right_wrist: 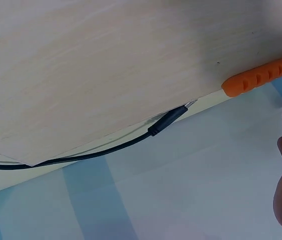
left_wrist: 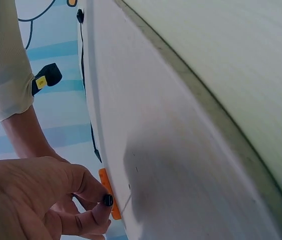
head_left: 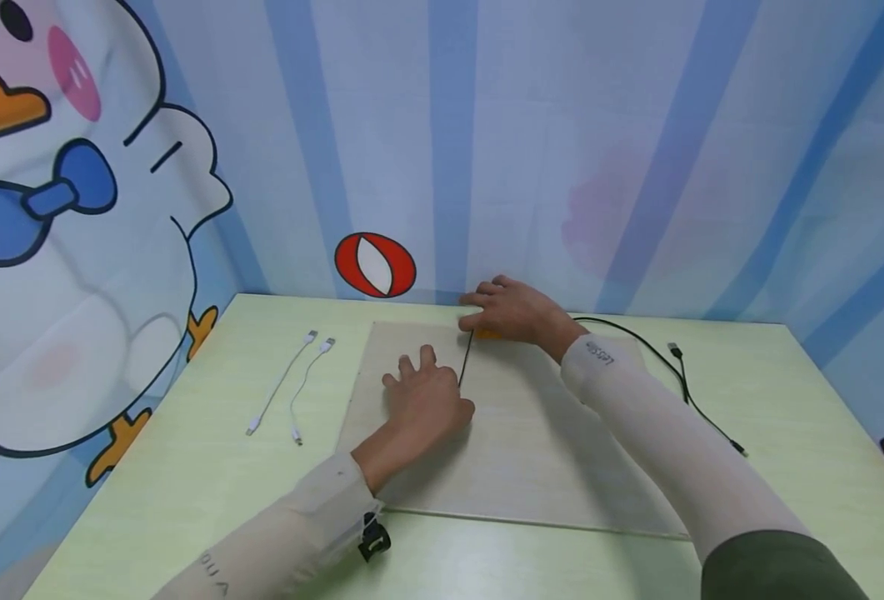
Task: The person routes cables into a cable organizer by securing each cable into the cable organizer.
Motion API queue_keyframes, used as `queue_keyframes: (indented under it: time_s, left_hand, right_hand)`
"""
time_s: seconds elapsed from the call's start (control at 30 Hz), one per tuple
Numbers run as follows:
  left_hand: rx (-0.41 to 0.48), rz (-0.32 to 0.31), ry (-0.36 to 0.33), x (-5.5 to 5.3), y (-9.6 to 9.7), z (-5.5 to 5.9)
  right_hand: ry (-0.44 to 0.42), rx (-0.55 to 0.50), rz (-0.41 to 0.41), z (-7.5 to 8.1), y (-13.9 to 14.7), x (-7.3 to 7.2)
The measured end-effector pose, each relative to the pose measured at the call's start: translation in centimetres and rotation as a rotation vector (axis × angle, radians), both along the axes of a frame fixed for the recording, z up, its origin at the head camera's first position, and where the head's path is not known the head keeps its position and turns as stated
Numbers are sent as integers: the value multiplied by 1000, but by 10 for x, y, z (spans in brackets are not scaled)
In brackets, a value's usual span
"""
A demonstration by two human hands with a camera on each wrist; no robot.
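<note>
left side of the counter (head_left: 187,467): two white cables (head_left: 311,337), clear of the board (head_left: 524,492).

left hand (head_left: 422,408) over the board, palm down, thumb and finger narrow, pinching the black cord (head_left: 466,358); other fingers spread toward the back edge. forearm comes in from the front edge.

cord runs from there to the slotted orange strip (right_wrist: 258,77) at the board's back edge. i'd hold it taut, square to one slot, and brace the strip so it can't skid off that edge.

right hand (head_left: 520,312) sits at the strip, fingers pointing left, forearm angled across the board's right half. can't tell if it grips cord or strip; fingertips hidden.

right side: loose black cabling (head_left: 674,349). mind the sleeve, it could snag.
</note>
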State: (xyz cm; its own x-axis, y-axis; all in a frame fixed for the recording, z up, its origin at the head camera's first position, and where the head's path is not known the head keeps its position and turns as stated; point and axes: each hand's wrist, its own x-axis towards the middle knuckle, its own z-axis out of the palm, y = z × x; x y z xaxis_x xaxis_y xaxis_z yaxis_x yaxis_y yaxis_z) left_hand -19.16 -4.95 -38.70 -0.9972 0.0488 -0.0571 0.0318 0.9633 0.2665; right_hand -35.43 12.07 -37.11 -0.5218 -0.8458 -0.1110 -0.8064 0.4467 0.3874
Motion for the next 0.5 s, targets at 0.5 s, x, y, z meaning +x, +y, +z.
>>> queue_keyframes:
  time_s: [0.5]
  left_hand:
    - [-12, -5, -20, -11, 16, -6]
  right_hand:
    - [2, -95, -56, -3, 1, -2]
